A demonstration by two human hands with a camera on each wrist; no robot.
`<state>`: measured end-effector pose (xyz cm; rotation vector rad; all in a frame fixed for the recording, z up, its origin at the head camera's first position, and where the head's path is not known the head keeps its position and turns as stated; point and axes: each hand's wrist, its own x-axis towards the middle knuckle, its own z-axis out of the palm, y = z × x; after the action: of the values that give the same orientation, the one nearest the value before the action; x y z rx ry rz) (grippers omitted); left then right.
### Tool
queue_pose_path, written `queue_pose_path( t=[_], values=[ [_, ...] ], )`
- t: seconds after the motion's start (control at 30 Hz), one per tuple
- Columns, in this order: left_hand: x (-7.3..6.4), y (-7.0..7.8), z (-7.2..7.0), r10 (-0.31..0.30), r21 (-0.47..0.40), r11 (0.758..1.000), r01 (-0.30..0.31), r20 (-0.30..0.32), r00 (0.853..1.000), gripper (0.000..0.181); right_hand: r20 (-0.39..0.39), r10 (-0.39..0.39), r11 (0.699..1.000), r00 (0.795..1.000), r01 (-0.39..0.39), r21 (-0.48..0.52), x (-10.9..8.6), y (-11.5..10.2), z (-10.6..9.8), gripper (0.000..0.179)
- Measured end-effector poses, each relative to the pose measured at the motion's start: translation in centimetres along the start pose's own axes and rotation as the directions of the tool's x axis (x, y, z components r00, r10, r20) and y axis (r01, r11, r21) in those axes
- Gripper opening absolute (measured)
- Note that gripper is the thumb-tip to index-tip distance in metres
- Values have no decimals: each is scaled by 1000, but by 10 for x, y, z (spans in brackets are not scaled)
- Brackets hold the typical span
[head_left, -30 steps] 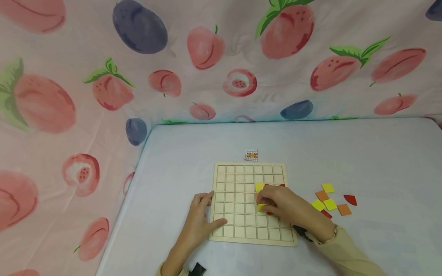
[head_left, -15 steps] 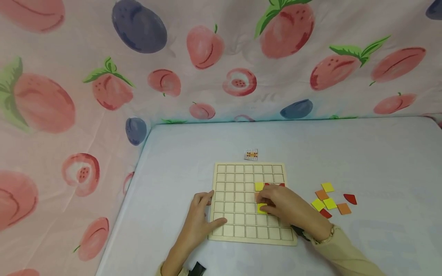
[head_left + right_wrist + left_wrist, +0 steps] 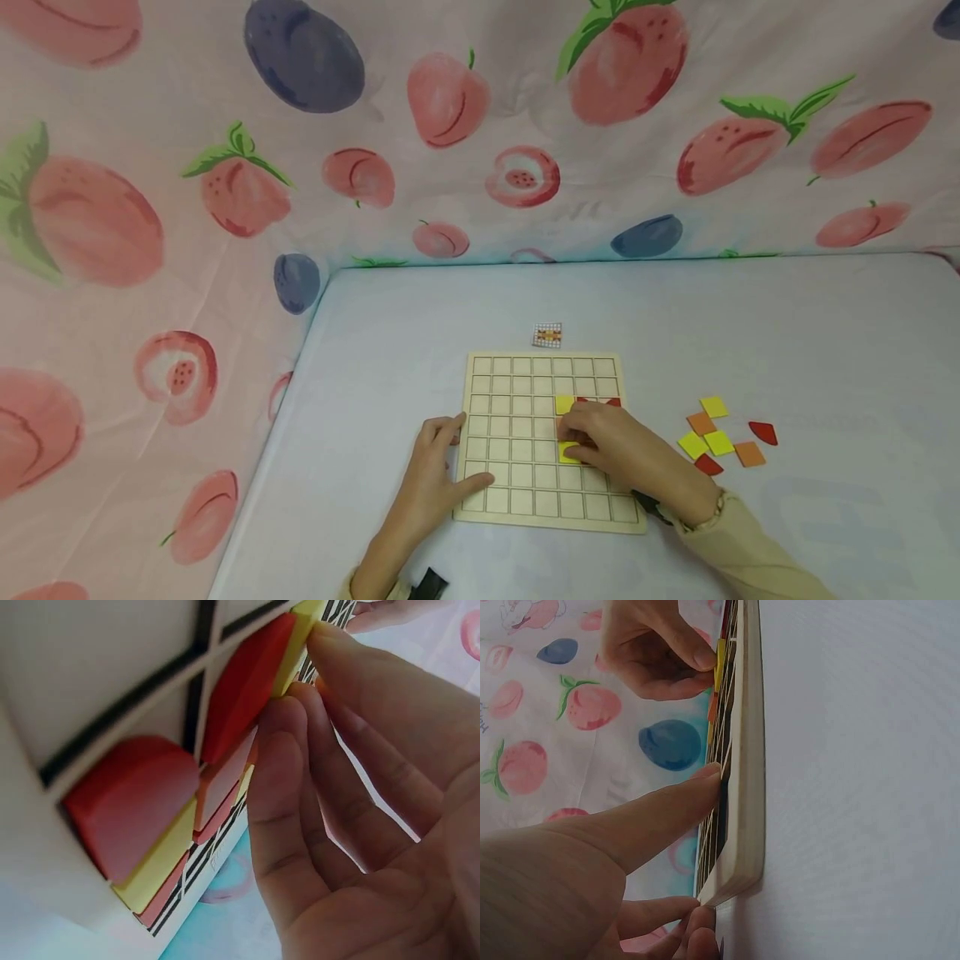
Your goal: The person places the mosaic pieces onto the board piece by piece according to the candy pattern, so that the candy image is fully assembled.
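Observation:
A pale wooden grid board (image 3: 517, 479) lies flat on the table. My left hand (image 3: 429, 475) is at its left side, the thumb (image 3: 682, 802) resting on the top face and the other fingers against the edge. My right hand (image 3: 622, 442) is over the right part of the board, thumb and fingertips pinching a yellow square tile (image 3: 296, 652) at its cell. Beside that tile sits a red piece (image 3: 251, 686) with a curved edge; a second red piece (image 3: 131, 802) fills a nearby cell. The right hand hides much of the tile pattern in the head view.
Right of the board lie several loose pieces, among them a yellow square (image 3: 715, 406), an orange square (image 3: 750, 454) and a red curved piece (image 3: 763, 432). A small printed pattern card (image 3: 547, 335) lies behind the board. Fruit-print cloth (image 3: 450, 200) hangs beyond the table.
Since one second ago, my right hand has shifted slightly, covering the red bit seen beside the yellow tile and uncovering more of a loose red piece. My left hand stays in place.

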<state>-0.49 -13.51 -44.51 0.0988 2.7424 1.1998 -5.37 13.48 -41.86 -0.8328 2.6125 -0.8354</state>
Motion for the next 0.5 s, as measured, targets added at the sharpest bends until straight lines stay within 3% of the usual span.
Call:
queue_pose_path(
  t=[0.5],
  values=[
    [0, 0, 0, -7, -5, 1000, 7, 3, 1000, 87, -18, -29, 998, 999, 28, -62, -10, -1, -1, 24]
  ],
)
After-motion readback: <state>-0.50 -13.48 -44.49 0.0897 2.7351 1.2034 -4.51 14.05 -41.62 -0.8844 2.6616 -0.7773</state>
